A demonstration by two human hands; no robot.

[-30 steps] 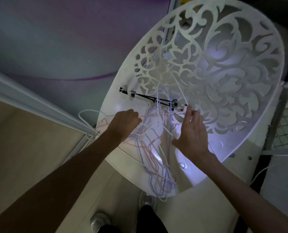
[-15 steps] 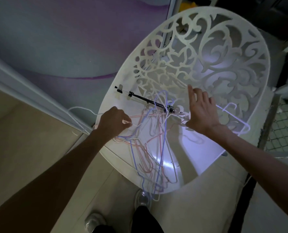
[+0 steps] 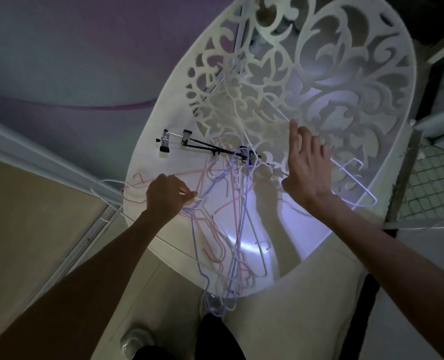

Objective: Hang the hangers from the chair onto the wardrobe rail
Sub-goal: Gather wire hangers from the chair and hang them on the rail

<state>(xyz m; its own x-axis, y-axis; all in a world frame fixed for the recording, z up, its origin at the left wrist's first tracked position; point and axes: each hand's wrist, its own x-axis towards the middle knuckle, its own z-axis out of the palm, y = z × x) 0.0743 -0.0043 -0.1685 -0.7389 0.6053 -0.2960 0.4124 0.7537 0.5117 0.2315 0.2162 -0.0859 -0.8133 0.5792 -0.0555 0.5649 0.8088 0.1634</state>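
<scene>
Partly blurred: tangled hangers under hands.

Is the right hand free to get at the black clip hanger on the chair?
Probably yes: the right hand is open beside the black clip hanger's near end, though wire hangers tangle over that end.

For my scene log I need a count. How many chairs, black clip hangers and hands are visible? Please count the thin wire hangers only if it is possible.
Chair: 1
Black clip hanger: 1
Hands: 2 (left hand, right hand)
Wire hangers: tangled pile, cannot be counted
Total counted: 4
</scene>
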